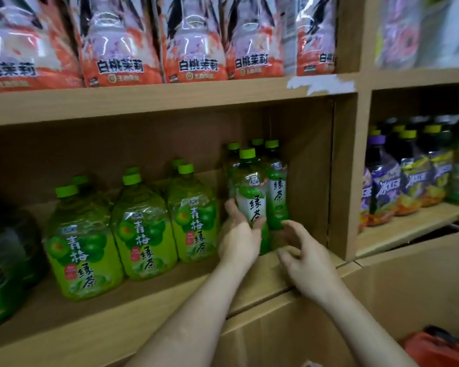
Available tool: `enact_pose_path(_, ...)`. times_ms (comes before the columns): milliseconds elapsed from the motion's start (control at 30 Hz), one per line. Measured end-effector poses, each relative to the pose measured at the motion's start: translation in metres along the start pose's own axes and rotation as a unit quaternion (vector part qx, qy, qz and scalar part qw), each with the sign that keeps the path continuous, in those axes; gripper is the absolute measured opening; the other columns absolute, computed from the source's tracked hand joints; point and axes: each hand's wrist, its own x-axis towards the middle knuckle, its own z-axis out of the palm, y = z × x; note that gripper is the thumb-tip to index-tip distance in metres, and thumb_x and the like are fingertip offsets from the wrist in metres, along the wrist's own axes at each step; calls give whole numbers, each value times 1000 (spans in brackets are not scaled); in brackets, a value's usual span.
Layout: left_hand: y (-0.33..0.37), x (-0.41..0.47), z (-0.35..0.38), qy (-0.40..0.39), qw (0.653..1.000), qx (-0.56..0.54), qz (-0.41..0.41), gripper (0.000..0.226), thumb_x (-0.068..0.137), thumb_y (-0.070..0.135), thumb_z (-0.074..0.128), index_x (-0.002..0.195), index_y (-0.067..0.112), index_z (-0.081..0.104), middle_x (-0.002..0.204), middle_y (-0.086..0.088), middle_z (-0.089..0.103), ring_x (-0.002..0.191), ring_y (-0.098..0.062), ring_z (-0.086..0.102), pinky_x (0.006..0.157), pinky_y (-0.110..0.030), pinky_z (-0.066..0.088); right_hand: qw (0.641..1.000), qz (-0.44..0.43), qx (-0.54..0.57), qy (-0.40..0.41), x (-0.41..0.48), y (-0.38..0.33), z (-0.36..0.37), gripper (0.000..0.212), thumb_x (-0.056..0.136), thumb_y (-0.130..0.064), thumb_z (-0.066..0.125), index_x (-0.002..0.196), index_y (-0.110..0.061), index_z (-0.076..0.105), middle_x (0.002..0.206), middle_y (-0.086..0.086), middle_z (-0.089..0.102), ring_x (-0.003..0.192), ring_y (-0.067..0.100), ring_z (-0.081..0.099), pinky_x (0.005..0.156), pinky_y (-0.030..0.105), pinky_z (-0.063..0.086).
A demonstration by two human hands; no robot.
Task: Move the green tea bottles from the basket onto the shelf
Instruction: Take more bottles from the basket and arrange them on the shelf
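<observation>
Basket at five o'clock. Grips front bottle low with left hand, likely to seat it upright on shelf; holds right hand open at its four o'clock.

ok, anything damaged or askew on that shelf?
Only the upper shelf: a ragged white patch on its front edge beside the divider, like torn tape or chipped facing. No spill or toppled bottle shows; the left hand grips the front green tea bottle.

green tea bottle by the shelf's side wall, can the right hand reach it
Probably yes: the right hand hovers open just before that bottle, nothing between; the left hand grips only the neighbouring bottle.
</observation>
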Motion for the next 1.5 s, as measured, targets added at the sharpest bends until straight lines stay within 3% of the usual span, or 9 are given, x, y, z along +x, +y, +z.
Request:
enact_pose_path(267,0,37,32,24,999,23,-13,74,89,31,60,145,20,13,133,-9,54,114,-32,57,88,-41,48,999,6,11,-51,49,9,-2,68,89,-12,58,147,-22,24,146,5,42,134,21,40,107,31,34)
enact_pose_path(467,-5,47,38,32,999,27,-3,78,89,34,60,147,21,9,135,-9,51,114,-31,57,83,-39,47,996,31,-36,-77,67,11,14,82,84,-7,57,151,-20,11,123,15,58,86,23,63,76,32,51)
enact_pose_path(700,-10,45,36,-15,999,-26,-30,83,87,21,64,149,21,9,144,-10,40,127,-30,45,101,-40,40,990,65,-79,-100,78,14,16,87,85,-17,58,152,-21,3,123,15,58,95,27,62,81,39,52)
enact_pose_path(867,-3,33,23,48,998,25,18,58,85,15,64,131,24,31,131,-7,44,109,-31,56,81,-36,46,988,58,-102,-100,80,20,12,85,85,-15,56,151,-26,5,122,15,58,88,27,63,72,36,51)
enact_pose_path(933,1,34,24,31,999,15,24,47,86,14,61,124,24,35,128,-7,47,107,-31,57,79,-35,46,990,53,-73,-107,78,20,12,82,86,-12,55,151,-26,7,126,16,56,87,26,64,76,37,53)
enact_pose_path(1100,3,26,20,-47,998,-37,-24,63,84,7,59,135,27,28,136,-8,39,116,-29,52,91,-32,43,995,0,-50,-82,55,15,-9,67,88,-11,57,147,-21,28,145,7,44,132,22,42,106,26,33)
enact_pose_path(1233,18,3,-3,-84,994,-69,5,67,86,13,57,143,29,26,140,-5,40,120,-26,50,102,-40,43,996,-41,-72,-37,21,5,-45,48,86,-14,61,132,-23,51,117,1,65,111,15,59,97,27,44)
enact_pose_path(1367,39,-52,-34,-117,968,-200,94,42,91,-1,43,116,28,60,116,4,60,94,-10,63,86,-37,55,986,-55,-150,-57,-27,-5,-89,25,86,-16,61,110,-23,67,93,-3,72,89,11,66,83,28,50)
enact_pose_path(1500,54,-117,-53,-215,923,-292,129,47,89,-8,33,89,24,68,88,3,67,74,-10,66,65,-24,56,961,-42,-258,-94,-87,-17,-135,20,88,-25,59,107,-30,66,89,-9,71,83,6,65,76,20,47)
